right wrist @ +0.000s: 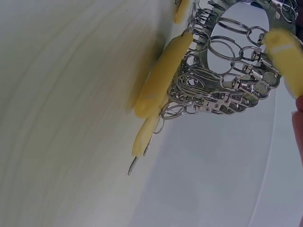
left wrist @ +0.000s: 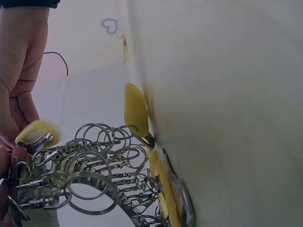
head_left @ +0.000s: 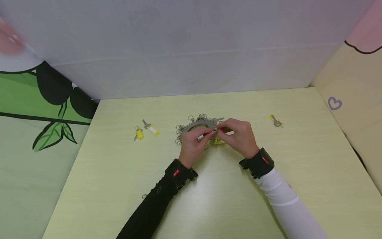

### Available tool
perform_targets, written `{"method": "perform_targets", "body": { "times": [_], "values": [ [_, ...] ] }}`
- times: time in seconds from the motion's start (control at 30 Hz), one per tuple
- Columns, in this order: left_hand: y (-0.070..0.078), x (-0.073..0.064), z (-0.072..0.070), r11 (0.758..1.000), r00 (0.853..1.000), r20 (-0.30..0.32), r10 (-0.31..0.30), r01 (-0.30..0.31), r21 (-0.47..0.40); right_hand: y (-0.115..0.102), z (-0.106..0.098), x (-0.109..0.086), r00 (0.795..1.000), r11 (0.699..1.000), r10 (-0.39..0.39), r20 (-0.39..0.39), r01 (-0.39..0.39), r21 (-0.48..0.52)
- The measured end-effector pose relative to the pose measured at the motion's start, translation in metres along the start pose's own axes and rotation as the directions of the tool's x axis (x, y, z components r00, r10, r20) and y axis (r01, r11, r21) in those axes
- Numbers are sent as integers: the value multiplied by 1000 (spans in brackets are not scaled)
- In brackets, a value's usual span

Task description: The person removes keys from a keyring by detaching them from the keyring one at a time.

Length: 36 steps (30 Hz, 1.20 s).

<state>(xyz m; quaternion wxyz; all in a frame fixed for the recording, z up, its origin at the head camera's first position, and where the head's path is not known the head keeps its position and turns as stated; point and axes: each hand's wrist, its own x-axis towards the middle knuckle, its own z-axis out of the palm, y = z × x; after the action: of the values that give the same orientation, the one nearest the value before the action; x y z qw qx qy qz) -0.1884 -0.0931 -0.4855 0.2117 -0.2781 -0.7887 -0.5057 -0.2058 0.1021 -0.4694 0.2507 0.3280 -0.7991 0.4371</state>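
A round metal key holder (head_left: 191,126), fringed with small clips and split rings, lies under both hands. My left hand (head_left: 192,144) pinches its right edge at a clip, thumb against fingers. My right hand (head_left: 238,136) meets it there, pinching a yellow key tag (right wrist: 284,56) at the same edge, fingertips close together; the same tag (left wrist: 47,130) looks blurred in the left wrist view. The fingertips hide the joint between tag and clip. Other yellow key tags (right wrist: 163,75) hang from the holder and lean on the table.
Left of the holder lie two yellow-tagged keys, one key tag (head_left: 139,133) beside another key tag (head_left: 153,129). Another tagged key (head_left: 275,120) lies far right. A small ring (head_left: 144,196) shows beside the left sleeve. A pale wall (head_left: 191,73) stands behind the table (head_left: 298,149).
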Motion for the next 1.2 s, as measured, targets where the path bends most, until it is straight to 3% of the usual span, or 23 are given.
{"method": "perform_targets", "body": {
  "times": [0.2,0.4,0.6,0.8,1.2],
  "values": [
    [1,0,0,999,1000,-6,6,-6,50,-1,1,0,999,999,-32,5,33,-43],
    [2,1,-1,996,999,-9,-34,34,80,-1,5,-1,995,991,-94,23,96,-94],
    [3,1,-2,994,995,-1,-97,97,56,-3,6,0,990,984,-135,38,138,-112],
    [5,1,-3,988,989,14,-150,149,27,-2,6,0,994,991,-103,37,106,-77],
    [3,1,-4,986,986,-2,-166,166,-25,-1,7,-1,1000,1000,17,22,-17,17]
  ]
}}
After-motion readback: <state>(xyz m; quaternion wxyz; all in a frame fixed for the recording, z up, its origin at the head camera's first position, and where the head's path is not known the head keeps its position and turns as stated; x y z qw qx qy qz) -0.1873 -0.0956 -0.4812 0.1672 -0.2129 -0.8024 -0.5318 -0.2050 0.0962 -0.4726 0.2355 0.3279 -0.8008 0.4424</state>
